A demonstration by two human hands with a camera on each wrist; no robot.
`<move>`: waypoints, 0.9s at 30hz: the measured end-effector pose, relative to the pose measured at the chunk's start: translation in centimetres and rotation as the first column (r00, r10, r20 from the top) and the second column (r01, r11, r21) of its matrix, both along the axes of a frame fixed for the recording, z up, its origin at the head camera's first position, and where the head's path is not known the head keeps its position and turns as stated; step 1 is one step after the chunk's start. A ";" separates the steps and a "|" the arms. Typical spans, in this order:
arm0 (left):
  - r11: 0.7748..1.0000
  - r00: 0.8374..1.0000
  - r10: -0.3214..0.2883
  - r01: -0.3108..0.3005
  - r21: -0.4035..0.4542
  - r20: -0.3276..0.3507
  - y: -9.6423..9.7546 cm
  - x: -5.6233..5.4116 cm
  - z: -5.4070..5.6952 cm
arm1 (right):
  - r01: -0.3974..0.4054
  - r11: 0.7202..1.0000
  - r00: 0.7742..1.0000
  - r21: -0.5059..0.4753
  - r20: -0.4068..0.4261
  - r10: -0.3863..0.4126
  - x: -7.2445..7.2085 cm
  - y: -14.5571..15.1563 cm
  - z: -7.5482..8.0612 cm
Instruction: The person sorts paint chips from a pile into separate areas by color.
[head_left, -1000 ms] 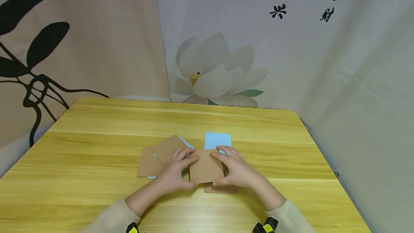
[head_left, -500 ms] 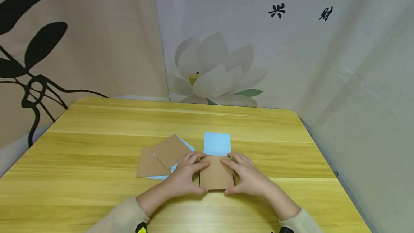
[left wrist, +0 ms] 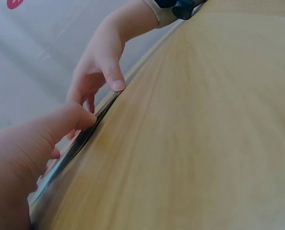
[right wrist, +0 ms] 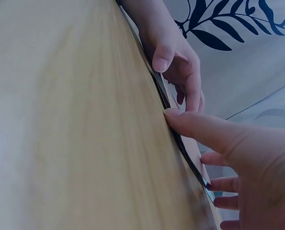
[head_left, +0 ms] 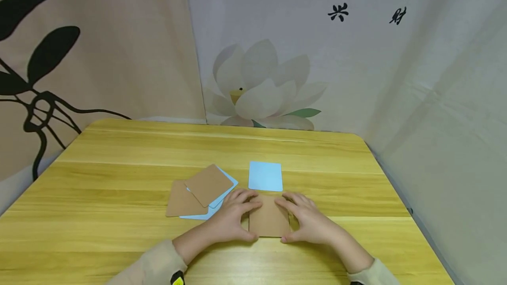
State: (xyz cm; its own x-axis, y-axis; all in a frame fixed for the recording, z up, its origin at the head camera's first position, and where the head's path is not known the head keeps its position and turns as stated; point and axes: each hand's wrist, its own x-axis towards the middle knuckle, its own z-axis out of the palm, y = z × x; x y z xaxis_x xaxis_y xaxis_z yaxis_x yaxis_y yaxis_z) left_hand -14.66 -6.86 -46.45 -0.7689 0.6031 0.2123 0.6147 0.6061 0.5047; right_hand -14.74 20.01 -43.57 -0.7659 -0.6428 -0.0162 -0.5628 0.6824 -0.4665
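Observation:
A square brown card lies low over the table near its front, apparently on top of another card. My left hand holds its left side, thumb at the near corner and fingers at the far one. On the right side my right hand grips it likewise. In the left wrist view the left thumb meets the thin edge of the card. The right wrist view has the right thumb against that edge. Just beyond the brown card a light blue square card lies flat.
To the left, a loose fan of brown cards overlaps, with blue cards showing beneath. They lie close to my left hand. The wooden table runs back to a printed curtain.
Both hands have carried the brown card rightward and toward me, lowering it over the card that lay there. The blue card beyond is now fully uncovered.

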 end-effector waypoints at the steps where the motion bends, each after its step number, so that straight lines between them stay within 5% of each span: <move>1: 1.000 1.000 0.000 0.000 -0.007 0.000 0.0 0.0 0.0 | -0.001 1.000 1.000 -0.001 0.004 0.001 0.0 0.0 0.0; 15: 0.998 1.000 0.001 -0.001 -0.057 -0.016 0.0 -0.1 -0.2 | -0.003 1.000 1.000 0.009 0.023 0.003 0.0 0.1 -0.2; 27: 1.000 1.000 0.005 -0.005 0.016 -0.008 -0.3 0.1 0.3 | -0.006 1.000 1.000 0.005 0.009 0.006 -0.1 -0.1 0.0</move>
